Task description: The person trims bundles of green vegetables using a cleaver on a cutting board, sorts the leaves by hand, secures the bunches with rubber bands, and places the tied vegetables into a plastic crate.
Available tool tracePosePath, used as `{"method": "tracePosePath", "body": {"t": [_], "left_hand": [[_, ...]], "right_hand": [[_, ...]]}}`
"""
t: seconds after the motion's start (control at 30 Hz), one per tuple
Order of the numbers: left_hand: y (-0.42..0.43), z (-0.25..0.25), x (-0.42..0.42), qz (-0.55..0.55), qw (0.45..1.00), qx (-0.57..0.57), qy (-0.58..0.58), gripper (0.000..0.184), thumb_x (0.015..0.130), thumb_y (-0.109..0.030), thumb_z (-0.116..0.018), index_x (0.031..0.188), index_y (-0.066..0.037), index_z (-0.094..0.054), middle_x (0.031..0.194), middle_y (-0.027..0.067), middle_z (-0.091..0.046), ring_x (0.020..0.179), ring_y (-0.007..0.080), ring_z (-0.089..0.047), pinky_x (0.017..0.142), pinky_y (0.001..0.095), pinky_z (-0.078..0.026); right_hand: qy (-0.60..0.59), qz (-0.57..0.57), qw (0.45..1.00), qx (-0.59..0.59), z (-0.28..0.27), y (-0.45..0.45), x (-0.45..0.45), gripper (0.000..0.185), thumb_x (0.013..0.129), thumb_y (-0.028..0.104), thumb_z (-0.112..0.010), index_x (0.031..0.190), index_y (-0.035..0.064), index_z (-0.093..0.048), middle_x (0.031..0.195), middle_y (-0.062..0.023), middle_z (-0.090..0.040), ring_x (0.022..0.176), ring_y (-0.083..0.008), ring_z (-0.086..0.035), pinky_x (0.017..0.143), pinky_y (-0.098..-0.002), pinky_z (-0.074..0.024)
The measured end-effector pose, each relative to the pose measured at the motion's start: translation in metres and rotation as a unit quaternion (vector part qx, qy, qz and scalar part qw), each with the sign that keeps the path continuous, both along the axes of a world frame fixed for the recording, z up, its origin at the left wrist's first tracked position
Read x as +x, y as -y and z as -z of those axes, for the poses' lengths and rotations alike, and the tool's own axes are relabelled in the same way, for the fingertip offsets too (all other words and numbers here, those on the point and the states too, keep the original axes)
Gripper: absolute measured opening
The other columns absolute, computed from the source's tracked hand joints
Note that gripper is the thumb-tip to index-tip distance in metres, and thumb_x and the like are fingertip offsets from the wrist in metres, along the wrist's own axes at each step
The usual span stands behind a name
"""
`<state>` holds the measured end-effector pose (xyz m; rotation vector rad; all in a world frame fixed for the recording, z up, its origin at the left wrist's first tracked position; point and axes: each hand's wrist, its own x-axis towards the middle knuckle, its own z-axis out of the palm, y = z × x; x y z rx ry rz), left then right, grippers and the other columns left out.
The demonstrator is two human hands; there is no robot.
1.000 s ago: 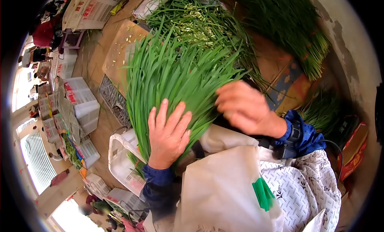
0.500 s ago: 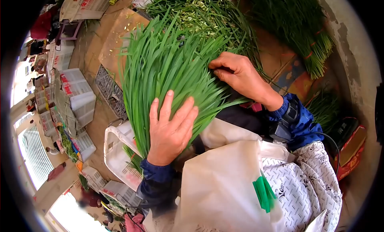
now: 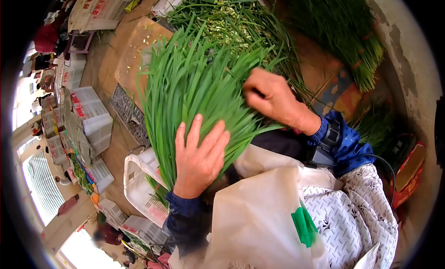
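A large fan of green garlic chives (image 3: 190,79) spreads across the front of my body. My left hand (image 3: 199,158) rests on the bunch with its fingers stretched out, back of the hand up, pressing on the lower leaves. At the right edge of the leaves is my right hand (image 3: 273,95), its fingers curled in a pinch and somewhat blurred. Whatever may be between those fingertips is hidden. Under the bunch, a white plastic basket (image 3: 131,181) holds some more chives.
Cut leaves and pale stem bits (image 3: 227,23) are heaped beyond the bunch. Tied chives (image 3: 343,32) lie at upper right near the wall. A grey crate (image 3: 130,113) and a brown board (image 3: 134,60) lie to the left. White crates (image 3: 92,116) and people are farther left.
My right hand has shifted slightly down, with its fingers curled more toward me. The left hand stays flat on the chives, and the view has moved a little.
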<state>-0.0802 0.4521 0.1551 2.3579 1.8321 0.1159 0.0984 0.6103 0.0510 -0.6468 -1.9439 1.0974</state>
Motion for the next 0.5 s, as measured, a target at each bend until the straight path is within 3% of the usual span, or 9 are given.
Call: {"method": "tracePosePath", "body": {"t": [0.03,0.1,0.17,0.2,0.23,0.3,0.37,0.4,0.5], "left_hand": [[-0.002,-0.002,0.0,0.005,1.0,0.009,-0.008,0.033,0.08,-0.011,-0.067,0.113,-0.011,-0.069,0.133,0.0018,-0.059,0.13,0.0365,-0.048,0.104,0.0601,-0.035],[-0.003,-0.003,0.001,0.006,1.0,0.007,-0.004,0.034,0.079,-0.012,-0.067,0.113,-0.011,-0.069,0.132,0.0018,-0.06,0.13,0.0365,-0.048,0.105,0.0597,-0.035],[-0.002,-0.004,0.0,0.008,1.0,0.005,-0.007,0.035,0.078,-0.012,-0.068,0.113,-0.011,-0.069,0.132,0.0017,-0.06,0.13,0.0368,-0.048,0.105,0.0593,-0.034],[-0.002,-0.004,0.0,0.008,1.0,0.003,-0.009,0.035,0.078,-0.012,-0.068,0.113,-0.011,-0.069,0.132,0.0017,-0.06,0.13,0.0369,-0.048,0.105,0.0592,-0.034],[-0.002,-0.004,0.001,0.009,1.0,0.0,-0.01,0.036,0.078,-0.012,-0.068,0.113,-0.011,-0.069,0.132,0.0017,-0.06,0.13,0.037,-0.048,0.106,0.0592,-0.034],[-0.004,-0.005,0.003,0.008,1.0,-0.007,-0.005,0.037,0.077,-0.01,-0.067,0.114,-0.011,-0.069,0.133,0.0026,-0.06,0.131,0.037,-0.047,0.107,0.0592,-0.032],[-0.003,-0.006,0.004,0.002,1.0,-0.016,0.004,0.04,0.076,-0.007,-0.066,0.115,-0.011,-0.068,0.134,0.0041,-0.06,0.134,0.0369,-0.044,0.11,0.0591,-0.029],[-0.004,-0.007,0.005,0.006,1.0,-0.015,-0.002,0.039,0.076,-0.008,-0.065,0.115,-0.011,-0.067,0.134,0.0044,-0.06,0.133,0.0371,-0.045,0.109,0.0591,-0.029],[-0.002,-0.006,0.005,0.009,1.0,-0.013,-0.012,0.039,0.077,-0.008,-0.064,0.115,-0.01,-0.067,0.134,0.0047,-0.06,0.133,0.0372,-0.045,0.109,0.0592,-0.03]], "right_hand": [[0.023,0.064,0.998,0.007,0.008,-0.01,0.006,0.006,0.079,0.005,-0.062,0.084,0.0032,-0.06,0.079,-0.0149,-0.057,0.072,-0.0353,-0.06,0.063,-0.0409,-0.0489],[0.029,0.19,0.981,0.004,0.029,-0.042,0.02,0.007,0.083,0.008,-0.063,0.081,0.0024,-0.06,0.075,-0.0153,-0.058,0.067,-0.0351,-0.059,0.06,-0.0413,-0.0477],[0.183,0.188,0.964,-0.038,0.018,-0.059,0.042,0.013,0.086,0.01,-0.064,0.077,0.001,-0.061,0.071,-0.0149,-0.06,0.062,-0.0321,-0.06,0.057,-0.0402,-0.0467],[0.149,0.177,0.972,-0.046,0.001,-0.06,0.044,0.018,0.087,0.012,-0.067,0.074,0.0003,-0.062,0.067,-0.014,-0.06,0.058,-0.0314,-0.059,0.055,-0.0388,-0.0457],[0.078,0.133,0.987,-0.053,-0.004,-0.058,0.044,0.012,0.084,0.012,-0.071,0.085,0.0015,-0.065,0.078,-0.0129,-0.064,0.064,-0.0313,-0.061,0.055,-0.0367,-0.0465],[0.025,0.065,0.998,-0.008,-0.014,-0.054,0.033,0.021,0.08,0.011,-0.073,0.097,0.0036,-0.065,0.086,-0.0106,-0.065,0.069,-0.0312,-0.062,0.056,-0.0368,-0.0487],[0.037,0.02,0.99,0.135,-0.009,-0.051,0.022,0.026,0.078,0.002,-0.073,0.102,0.0028,-0.064,0.08,-0.0107,-0.057,0.064,-0.0269,-0.059,0.058,-0.034,-0.0478],[0.052,0.015,0.985,0.167,-0.006,-0.049,0.017,0.021,0.076,0.001,-0.072,0.094,0.0043,-0.063,0.076,-0.0107,-0.055,0.065,-0.0317,-0.059,0.054,-0.038,-0.0474],[0.046,0.034,0.982,0.178,-0.002,-0.037,0.004,0.018,0.073,0.0,-0.071,0.087,0.0044,-0.06,0.071,-0.0092,-0.051,0.062,-0.0303,-0.057,0.051,-0.0399,-0.0455]]}}
